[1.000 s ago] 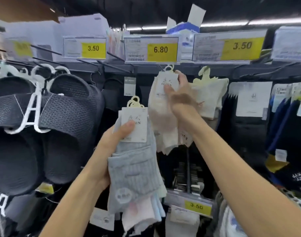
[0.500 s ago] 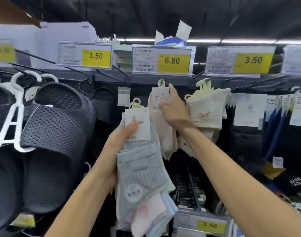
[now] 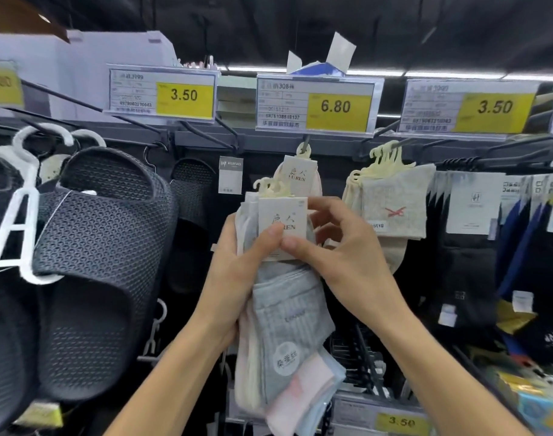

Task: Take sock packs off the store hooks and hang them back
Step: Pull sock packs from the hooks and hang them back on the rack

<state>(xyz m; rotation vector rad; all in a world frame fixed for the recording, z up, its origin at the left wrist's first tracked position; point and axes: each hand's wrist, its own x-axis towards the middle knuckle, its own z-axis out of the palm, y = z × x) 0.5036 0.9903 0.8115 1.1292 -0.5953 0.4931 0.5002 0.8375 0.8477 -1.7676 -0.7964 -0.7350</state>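
Currently left hand (image 3: 237, 278) grips sock packs (image 3: 287, 309), right hand (image 3: 341, 256) pinches front card (image 3: 281, 215); next, likely rehang one on the twelve-o'clock hook (image 3: 306, 141).

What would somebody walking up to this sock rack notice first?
Dead centre, the left hand and right hand grip a bundle of sock packs, grey one in front, thumbs meeting on its white card. Above, yellow price tags stand out, 6.80 in the middle, with a single pack on the hook beneath. At left hang big black mesh slippers.
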